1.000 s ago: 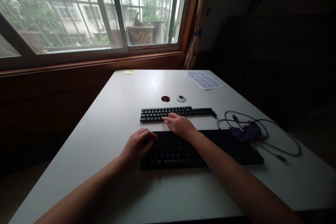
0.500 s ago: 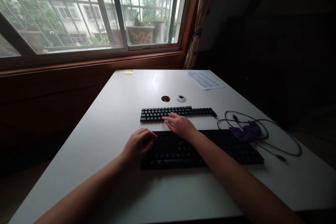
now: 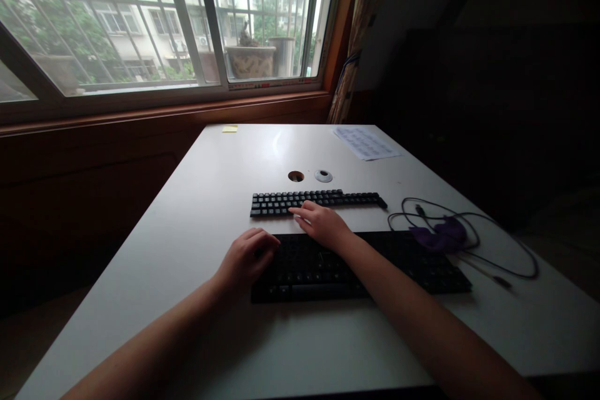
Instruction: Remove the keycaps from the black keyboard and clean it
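As the head view is showing, the left hand [image 3: 248, 256] is resting at the far left corner of the long black rectangular keyboard [image 3: 403, 265]; its fingers are curling narrowly, and whether they are gripping anything cannot be told. The right hand [image 3: 324, 225] is keeping its index finger and thumb slightly apart, the index fingertip meeting the block of small dark square keycaps [image 3: 269, 205], which is lying on the smooth white table [image 3: 197, 200] just beyond the keyboard.

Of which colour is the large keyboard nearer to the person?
The large keyboard is black, seen best in the head view.
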`<action>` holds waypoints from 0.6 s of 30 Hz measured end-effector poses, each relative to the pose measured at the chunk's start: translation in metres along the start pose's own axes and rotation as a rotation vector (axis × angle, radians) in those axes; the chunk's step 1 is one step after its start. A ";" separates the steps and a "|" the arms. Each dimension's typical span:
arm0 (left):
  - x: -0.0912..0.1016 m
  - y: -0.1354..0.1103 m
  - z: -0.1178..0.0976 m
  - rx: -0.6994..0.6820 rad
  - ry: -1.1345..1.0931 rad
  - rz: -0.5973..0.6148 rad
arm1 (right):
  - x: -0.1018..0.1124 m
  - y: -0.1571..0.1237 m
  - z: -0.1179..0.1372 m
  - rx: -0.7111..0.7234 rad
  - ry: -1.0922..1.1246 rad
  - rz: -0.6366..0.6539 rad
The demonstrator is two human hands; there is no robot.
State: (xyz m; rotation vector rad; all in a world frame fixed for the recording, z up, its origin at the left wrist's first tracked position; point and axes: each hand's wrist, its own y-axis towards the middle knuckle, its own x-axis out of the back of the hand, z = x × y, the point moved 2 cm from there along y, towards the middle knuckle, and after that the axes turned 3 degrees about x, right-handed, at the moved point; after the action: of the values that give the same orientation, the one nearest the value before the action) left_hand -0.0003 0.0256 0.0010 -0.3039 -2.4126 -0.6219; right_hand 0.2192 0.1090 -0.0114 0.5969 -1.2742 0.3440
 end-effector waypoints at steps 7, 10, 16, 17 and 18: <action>0.011 0.003 0.010 0.176 -0.090 -0.204 | 0.001 0.000 0.000 -0.006 0.007 0.006; 0.015 0.005 0.028 0.267 -0.166 -0.319 | 0.002 -0.001 0.000 -0.011 0.019 0.004; 0.015 0.006 0.052 0.356 -0.213 -0.346 | 0.002 -0.003 -0.002 -0.016 0.037 -0.003; 0.014 0.006 0.053 0.363 -0.216 -0.335 | 0.002 -0.003 -0.002 -0.014 0.038 -0.005; 0.013 0.006 0.054 0.366 -0.221 -0.328 | 0.002 -0.003 -0.003 -0.013 0.040 -0.005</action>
State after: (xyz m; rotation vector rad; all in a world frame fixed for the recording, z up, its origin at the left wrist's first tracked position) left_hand -0.0363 0.0591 -0.0264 0.1908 -2.7544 -0.2813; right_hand 0.2236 0.1079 -0.0103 0.5797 -1.2359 0.3416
